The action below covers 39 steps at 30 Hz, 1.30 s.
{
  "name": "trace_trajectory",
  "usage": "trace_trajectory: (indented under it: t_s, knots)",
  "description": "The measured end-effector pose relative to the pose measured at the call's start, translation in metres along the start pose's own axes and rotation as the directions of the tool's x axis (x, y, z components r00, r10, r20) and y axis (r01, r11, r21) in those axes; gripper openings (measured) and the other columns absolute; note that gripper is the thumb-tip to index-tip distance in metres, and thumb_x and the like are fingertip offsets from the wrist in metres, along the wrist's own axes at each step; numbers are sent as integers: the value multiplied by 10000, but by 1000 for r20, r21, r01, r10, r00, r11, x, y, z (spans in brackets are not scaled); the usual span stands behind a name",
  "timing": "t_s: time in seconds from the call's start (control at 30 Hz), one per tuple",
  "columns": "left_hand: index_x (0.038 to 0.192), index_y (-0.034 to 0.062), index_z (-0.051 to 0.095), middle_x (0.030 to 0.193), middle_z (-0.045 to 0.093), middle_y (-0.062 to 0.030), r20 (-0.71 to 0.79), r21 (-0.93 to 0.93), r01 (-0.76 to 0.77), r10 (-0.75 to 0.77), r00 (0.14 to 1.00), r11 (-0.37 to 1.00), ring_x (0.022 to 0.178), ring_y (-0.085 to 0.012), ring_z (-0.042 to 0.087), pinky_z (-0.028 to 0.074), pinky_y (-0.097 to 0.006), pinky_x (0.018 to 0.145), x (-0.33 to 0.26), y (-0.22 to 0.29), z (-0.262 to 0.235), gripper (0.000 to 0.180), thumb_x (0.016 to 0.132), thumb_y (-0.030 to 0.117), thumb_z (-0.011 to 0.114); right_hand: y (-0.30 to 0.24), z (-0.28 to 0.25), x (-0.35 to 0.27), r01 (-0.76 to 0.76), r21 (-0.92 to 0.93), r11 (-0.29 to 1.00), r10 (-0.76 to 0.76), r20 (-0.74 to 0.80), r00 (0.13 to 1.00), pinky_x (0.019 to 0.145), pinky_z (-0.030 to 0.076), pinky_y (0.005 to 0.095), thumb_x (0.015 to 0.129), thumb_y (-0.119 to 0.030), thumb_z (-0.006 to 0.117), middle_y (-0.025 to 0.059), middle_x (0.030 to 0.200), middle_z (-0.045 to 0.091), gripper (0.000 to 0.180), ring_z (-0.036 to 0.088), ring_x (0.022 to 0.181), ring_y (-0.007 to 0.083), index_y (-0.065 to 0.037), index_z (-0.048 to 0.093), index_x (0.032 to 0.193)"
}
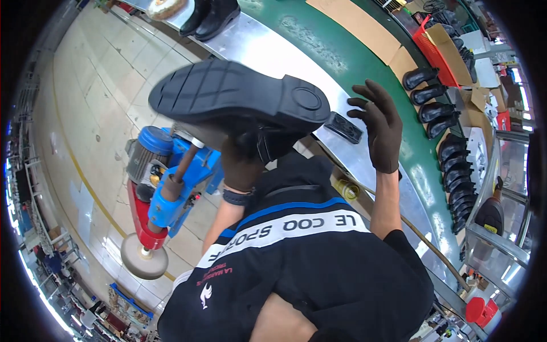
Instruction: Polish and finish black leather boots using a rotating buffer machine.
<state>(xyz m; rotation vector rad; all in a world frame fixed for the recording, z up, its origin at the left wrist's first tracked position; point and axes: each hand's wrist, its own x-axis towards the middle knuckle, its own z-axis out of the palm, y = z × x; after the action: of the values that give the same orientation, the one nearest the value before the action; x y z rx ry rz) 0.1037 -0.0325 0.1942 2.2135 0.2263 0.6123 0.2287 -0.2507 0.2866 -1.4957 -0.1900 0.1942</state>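
Observation:
A black shoe (pixel 239 94) is held up in front of me, its ridged sole and round-marked heel turned toward me. My left hand (pixel 239 165), in a dark brown glove, is closed around the shoe's upper from below, and its fingers are partly hidden by the shoe. To the right of the heel, my right hand (pixel 380 128) is raised in a matching glove. Its fingers are apart and slightly curled, with nothing in them. Near those fingertips, a small black rectangular object (pixel 345 126) lies on the shiny metal bench (pixel 285 54).
At left stands a blue and red machine (pixel 171 199) with a motor and a pale buffing wheel (pixel 143 256). More black shoes (pixel 211 20) stand on the bench's far end. Several black shoes (pixel 439 117) line the green surface (pixel 319 34) at right, beside a red crate (pixel 436 51) and metal rack (pixel 496 242).

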Motion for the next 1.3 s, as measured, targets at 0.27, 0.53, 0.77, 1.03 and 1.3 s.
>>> trace_trajectory:
  t_s: [0.27, 0.53, 0.77, 1.03, 1.3]
  knots:
    - [1072, -16, 514, 996, 602, -128, -225, -263, -70, 9, 974, 962, 945, -214, 577, 444, -295, 789, 29, 8, 12, 343, 753, 55, 618, 3, 60, -2, -17, 206, 978, -65, 388, 919, 861, 426, 315, 730, 5, 594, 136, 1248, 437, 657, 489, 1069, 200, -56, 313, 1321]
    - [1049, -52, 519, 966, 619, -122, -167, -495, 52, -153, 974, 867, 878, -149, 581, 442, -245, 741, 60, 38, -5, 280, 815, 89, 583, -1, 89, 12, 243, 21, 970, -237, 329, 914, 885, 421, 341, 703, -9, 650, 189, 1189, 477, 812, 542, 1017, 223, -62, 187, 1367]
    - [1048, -35, 518, 953, 623, -102, -104, -513, 131, -213, 972, 848, 877, -133, 583, 440, -232, 752, 76, 55, -11, 288, 791, 61, 606, -6, 93, 22, 162, 168, 972, -200, 246, 948, 847, 449, 321, 716, 5, 633, 175, 1129, 495, 830, 545, 999, 225, -71, 140, 1380]
    - [1066, 32, 533, 957, 615, -65, -66, 67, -295, 300, 952, 953, 845, -223, 610, 499, -292, 691, 91, 68, -22, 441, 688, 166, 718, -17, 108, 38, 170, 237, 957, -201, 115, 973, 841, 459, 316, 687, -14, 667, 163, 1118, 485, 810, 540, 1001, 225, -16, 181, 1334]
    - [983, 60, 600, 940, 616, -81, -128, -15, -93, 90, 988, 996, 853, -225, 609, 511, -296, 664, 85, 89, -22, 421, 608, 181, 749, -18, 110, 39, 331, 82, 940, -329, -43, 943, 821, 481, 316, 643, -83, 718, 160, 1123, 474, 860, 545, 989, 228, -13, 180, 1310]
